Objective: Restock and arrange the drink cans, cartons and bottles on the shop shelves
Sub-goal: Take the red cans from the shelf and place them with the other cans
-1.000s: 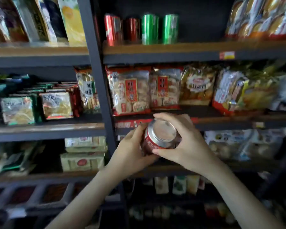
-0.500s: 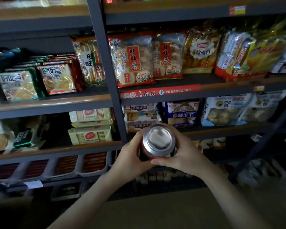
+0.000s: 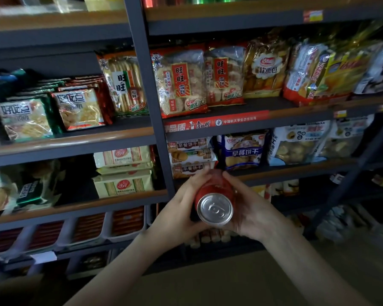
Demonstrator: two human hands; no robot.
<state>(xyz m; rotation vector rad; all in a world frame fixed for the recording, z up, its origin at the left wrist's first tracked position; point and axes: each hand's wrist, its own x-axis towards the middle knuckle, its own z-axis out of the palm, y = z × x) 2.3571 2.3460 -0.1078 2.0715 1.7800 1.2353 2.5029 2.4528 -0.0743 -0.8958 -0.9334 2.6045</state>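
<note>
In front of the lower snack shelves, red can point(image 3: 215, 203) held in mid-air, pull-tab top facing camera, tilted. Left hand point(image 3: 177, 212) and right hand point(image 3: 252, 208) both curl fingers round its sides. Behind: grey shelf upright point(image 3: 150, 102), rice-cracker bags point(image 3: 181, 82), biscuit packs point(image 3: 243, 151).

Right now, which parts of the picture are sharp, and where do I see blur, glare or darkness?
Head view: the red drink can with a silver lid, between left hand and right hand, is sharp; head view, glare streaks the clear plastic rice-cracker bags; head view, the top wooden shelf edge is blurred and the bottom-right shelves are dark, soft.
</note>
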